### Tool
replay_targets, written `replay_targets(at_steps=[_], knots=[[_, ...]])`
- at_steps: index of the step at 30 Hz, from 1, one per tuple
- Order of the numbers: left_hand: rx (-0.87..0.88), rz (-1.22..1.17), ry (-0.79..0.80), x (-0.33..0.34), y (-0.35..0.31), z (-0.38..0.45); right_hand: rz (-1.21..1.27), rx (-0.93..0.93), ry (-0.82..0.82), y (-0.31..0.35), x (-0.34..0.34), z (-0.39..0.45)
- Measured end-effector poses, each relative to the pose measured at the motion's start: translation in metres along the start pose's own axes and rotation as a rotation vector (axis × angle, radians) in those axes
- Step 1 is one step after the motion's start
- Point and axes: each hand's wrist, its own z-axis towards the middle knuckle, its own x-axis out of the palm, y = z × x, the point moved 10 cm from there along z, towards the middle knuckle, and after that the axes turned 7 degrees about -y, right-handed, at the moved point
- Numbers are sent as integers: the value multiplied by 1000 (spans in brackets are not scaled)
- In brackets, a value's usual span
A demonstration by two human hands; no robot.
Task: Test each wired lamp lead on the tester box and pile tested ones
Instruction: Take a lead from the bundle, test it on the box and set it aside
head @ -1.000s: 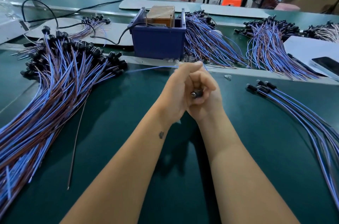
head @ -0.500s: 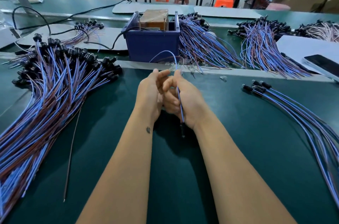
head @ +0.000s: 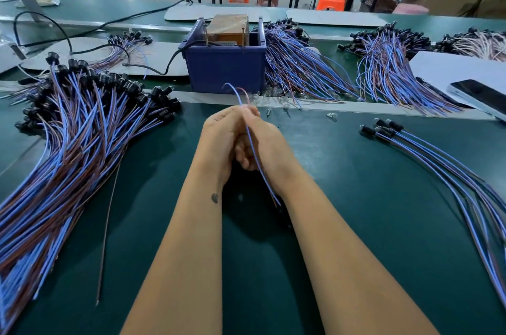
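While my forearms lie over the green table [head: 356, 197], my left hand [head: 221, 137] and right hand [head: 262, 148] press together, fingers pinching one lamp lead [head: 253, 151] whose wire ends arc up past my fingertips. Just beyond sits the blue tester box [head: 227, 68]; a small pile of leads [head: 438, 159] lies right, a big heap [head: 68, 148] left.

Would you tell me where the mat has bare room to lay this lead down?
Bare green mat lies between the right hand and the small lead pile. Left is crowded by the big bundle; ahead, the blue box.
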Motion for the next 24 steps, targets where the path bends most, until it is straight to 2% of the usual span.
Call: replay_targets(at_steps=[3,6,10,12,14,16,24], knots=[[73,153,24,10,-1,-3,19,-31,-135,1,-16,2],[155,290,17,11,-5,-2,19,-50,-199,1,-22,1],[399,532,-26,12,-22,-8,143,-77,-247,3,-26,-1],[513,594,-98,9,-32,-14,49,-136,-367,7,-38,-3],[511,598,-166,3,-34,-12,-141,-206,-530,15,-57,-7],[466,550,-212,-4,-32,-11,-233,-271,-614,23,-67,-10],[600,510,-188,2,-46,-22,-269,-523,-589,46,-57,-23]])
